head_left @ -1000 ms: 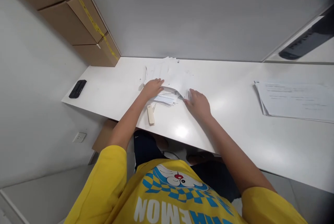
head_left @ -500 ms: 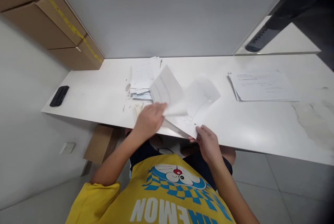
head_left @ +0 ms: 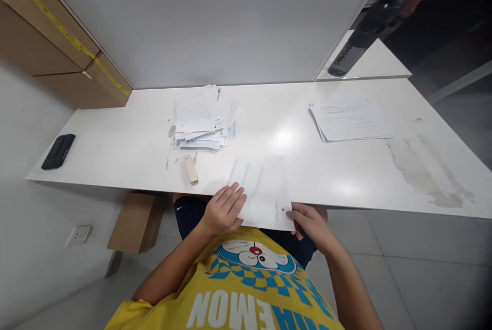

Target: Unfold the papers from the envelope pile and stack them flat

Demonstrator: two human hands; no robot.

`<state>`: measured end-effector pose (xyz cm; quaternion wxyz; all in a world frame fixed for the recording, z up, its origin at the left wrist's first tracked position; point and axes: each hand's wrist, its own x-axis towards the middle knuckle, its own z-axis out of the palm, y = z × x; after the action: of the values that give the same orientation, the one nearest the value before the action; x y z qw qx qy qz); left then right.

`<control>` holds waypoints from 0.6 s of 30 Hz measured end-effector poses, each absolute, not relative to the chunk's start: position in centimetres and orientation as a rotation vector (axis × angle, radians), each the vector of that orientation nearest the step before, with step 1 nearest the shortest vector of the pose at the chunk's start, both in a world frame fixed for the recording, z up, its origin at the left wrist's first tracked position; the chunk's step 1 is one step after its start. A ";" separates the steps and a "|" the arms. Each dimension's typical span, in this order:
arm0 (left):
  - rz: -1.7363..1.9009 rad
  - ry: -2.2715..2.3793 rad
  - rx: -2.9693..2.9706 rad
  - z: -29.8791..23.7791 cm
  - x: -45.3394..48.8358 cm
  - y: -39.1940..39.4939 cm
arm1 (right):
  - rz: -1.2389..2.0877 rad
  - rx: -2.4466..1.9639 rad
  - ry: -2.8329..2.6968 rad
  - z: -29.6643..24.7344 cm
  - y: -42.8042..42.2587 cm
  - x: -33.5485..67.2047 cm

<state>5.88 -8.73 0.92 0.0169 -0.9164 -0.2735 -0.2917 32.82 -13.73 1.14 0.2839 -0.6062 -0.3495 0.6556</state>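
White sheets of paper [head_left: 259, 191] lie one over another at the table's front edge, their lower part jutting out over it. At their left edge is my left hand [head_left: 225, 209], its fingers stretched out and slightly apart on the top sheet; its thumb is mostly hidden. My right hand [head_left: 311, 225] pinches the lower right corner of the sheets between thumb and fingers, near a small dark spot. Up and left of my left hand, a cream stapler-like object [head_left: 190, 169] rests on the table. Beyond it sits an uneven pile of papers [head_left: 196, 115].
A neater paper stack [head_left: 351, 120] lies on the table's right. A black device [head_left: 58, 151] sits at the far left, near cardboard boxes [head_left: 103, 79]. A dark bottle [head_left: 348, 53] stands behind the grey partition [head_left: 211, 22]. Another person's hand [head_left: 413, 4] shows at upper right.
The lifted, curled sheet now lies flat on the others, and the sheets have come closer to my body. My left hand has moved from lifting the sheet to resting on it. The view has shifted.
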 end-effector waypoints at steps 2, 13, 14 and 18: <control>-0.713 -0.851 -2.971 0.7 6.2 -8.8 | 1.758 -1.575 -0.916 2.0 -13.3 32.1; -0.210 -0.851 -3.206 1.1 7.9 -8.2 | 1.769 -1.403 -0.886 -0.4 -13.3 30.6; -0.298 -0.881 -3.231 1.5 7.9 -8.1 | 1.721 -1.430 -0.922 -0.4 -13.3 30.6; -1.008 -1.297 -3.117 2.6 7.3 -8.8 | 1.575 -1.441 -0.971 0.1 -13.5 30.6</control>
<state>7.26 -8.77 2.58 -0.1899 -0.8686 -0.3613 -0.2810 30.61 -13.47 0.11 0.3877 -0.5664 -0.3815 0.6191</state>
